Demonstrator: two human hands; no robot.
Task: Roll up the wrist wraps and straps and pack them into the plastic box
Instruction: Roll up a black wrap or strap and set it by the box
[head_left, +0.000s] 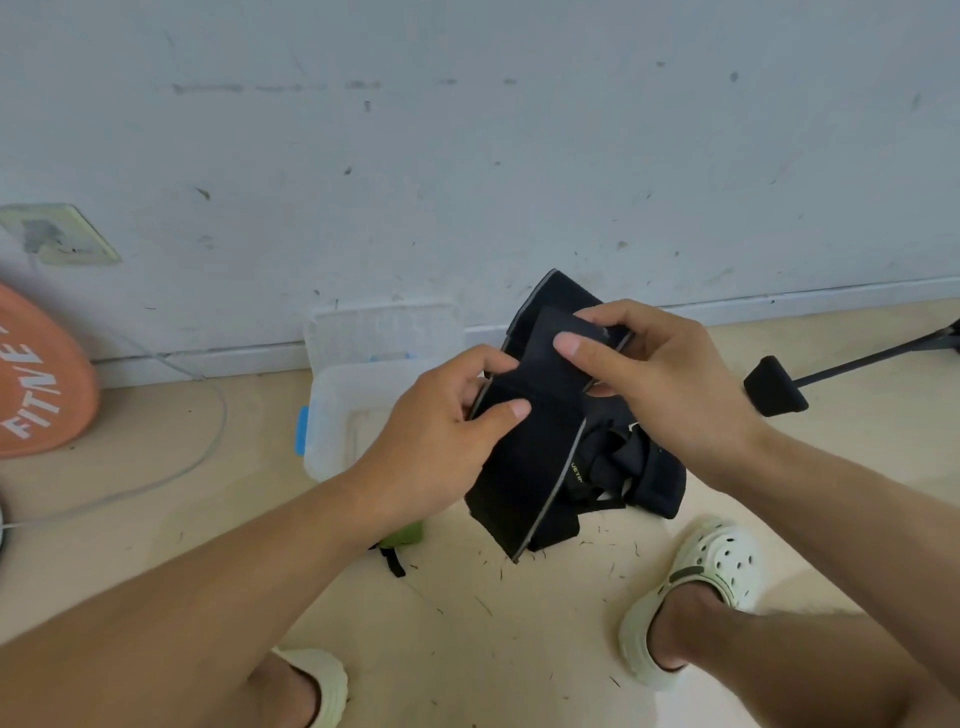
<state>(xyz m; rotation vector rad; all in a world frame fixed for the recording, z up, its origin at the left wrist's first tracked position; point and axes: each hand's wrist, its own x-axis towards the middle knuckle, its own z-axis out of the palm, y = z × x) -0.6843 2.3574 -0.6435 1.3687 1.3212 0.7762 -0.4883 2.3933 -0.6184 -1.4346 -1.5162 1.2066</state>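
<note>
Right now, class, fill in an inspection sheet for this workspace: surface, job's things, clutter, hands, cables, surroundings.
Surface: beige floor, scattered with small dark specks.
Job's things: black wrist wrap held up in both hands; more black straps piled beneath; clear plastic box, lid open, against the wall.
Clutter: green item partly hidden under the left forearm.
Hands: left hand and right hand both grip the wrap.
Cables: thin white cable across the floor.
Surroundings: scuffed wall, wall socket, orange disc, black stand foot.

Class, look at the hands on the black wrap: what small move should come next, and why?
Probably turn the folded top end over once more. Both hands, left hand and right hand, pinch the black wrap, whose long tail hangs unrolled, and the plastic box waits open.
</note>
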